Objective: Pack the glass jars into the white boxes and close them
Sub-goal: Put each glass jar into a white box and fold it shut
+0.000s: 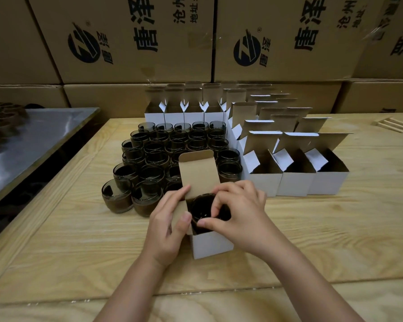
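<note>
A small white box (211, 246) stands open on the wooden table (79, 240), its brown lid flap (198, 173) upright at the back. A dark glass jar (204, 209) sits in the box mouth. My right hand (240, 214) pinches the jar's rim with thumb and fingers. My left hand (170, 225) grips the box's left side flap, thumb against it. Behind stands a cluster of several dark glass jars (154, 159). Rows of open white boxes (296, 180) stand to the right and at the back.
Large brown cartons (135, 40) with printed logos are stacked as a wall behind the table. A grey metal surface (33, 140) lies to the left, with a brown honeycomb divider (0, 122) on it. Wooden sticks (396, 123) lie at the far right.
</note>
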Available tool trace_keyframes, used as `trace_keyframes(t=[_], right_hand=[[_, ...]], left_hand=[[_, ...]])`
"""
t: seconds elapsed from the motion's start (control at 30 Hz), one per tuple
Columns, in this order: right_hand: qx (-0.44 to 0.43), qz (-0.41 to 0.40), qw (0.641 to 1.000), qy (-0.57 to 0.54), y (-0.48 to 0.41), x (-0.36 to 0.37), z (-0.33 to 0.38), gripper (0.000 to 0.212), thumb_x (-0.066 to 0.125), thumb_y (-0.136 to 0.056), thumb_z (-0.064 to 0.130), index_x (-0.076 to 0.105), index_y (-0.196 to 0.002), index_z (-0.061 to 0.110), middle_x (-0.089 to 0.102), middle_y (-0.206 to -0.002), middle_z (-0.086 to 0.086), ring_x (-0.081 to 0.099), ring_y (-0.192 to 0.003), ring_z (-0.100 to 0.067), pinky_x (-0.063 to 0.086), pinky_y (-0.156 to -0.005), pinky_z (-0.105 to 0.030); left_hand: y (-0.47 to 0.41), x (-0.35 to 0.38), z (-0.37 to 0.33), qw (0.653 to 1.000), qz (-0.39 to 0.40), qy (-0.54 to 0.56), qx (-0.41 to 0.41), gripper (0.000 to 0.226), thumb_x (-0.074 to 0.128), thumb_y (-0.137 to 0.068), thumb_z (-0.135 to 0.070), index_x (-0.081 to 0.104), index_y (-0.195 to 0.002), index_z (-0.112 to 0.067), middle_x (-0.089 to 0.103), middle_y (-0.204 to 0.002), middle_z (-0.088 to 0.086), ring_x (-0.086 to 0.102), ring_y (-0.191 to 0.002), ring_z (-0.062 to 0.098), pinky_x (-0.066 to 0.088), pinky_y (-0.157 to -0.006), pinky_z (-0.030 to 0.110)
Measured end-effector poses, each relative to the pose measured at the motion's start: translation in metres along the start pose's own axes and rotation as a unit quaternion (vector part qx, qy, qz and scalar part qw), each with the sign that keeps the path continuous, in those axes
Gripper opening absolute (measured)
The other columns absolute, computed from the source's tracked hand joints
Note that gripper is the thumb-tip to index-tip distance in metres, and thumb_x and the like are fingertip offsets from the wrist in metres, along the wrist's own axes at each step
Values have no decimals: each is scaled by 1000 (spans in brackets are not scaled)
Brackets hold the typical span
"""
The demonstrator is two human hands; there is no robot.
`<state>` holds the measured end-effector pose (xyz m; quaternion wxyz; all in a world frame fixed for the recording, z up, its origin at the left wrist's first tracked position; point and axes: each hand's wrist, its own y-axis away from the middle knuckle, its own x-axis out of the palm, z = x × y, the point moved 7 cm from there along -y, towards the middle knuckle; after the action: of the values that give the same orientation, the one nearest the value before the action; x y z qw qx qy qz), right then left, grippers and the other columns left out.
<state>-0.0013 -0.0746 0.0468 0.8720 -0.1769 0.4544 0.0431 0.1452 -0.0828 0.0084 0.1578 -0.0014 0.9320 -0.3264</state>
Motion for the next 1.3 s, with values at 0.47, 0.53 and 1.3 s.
trace_keyframes(t=[0.47, 0.53, 1.3], right_hand=[[10, 34, 999, -40, -5, 3, -9, 30, 56, -76, 64, 67, -74, 36, 46, -108, 19, 31, -111, -4, 17, -87, -27], [28, -80, 964, -251, -3, -13, -18, 23, 56, -79, 45, 68, -79, 26, 58, -106, 9, 49, -106, -4, 35, -89, -21], [-30, -50, 902, -428, 10, 16, -32, 30, 65, -81, 14, 61, -109, 25, 56, -120, 0, 55, -114, -14, 44, -88, -25]], left_hand=[[1, 0, 0, 1000, -6, -2, 11, 62, 37, -92, -65, 50, -133, -20, 57, -120, -5, 55, -114, 9, 42, -93, 19], [1, 0, 1, 1000, -9, 9, 7, 61, 37, -92, -63, 49, -134, -20, 57, -121, -10, 54, -115, 8, 41, -94, 19], [-5, 13, -3, 995, -12, 65, -77, 21, 56, -83, -33, 66, -100, -26, 66, -104, -3, 60, -100, 3, 43, -84, 14]])
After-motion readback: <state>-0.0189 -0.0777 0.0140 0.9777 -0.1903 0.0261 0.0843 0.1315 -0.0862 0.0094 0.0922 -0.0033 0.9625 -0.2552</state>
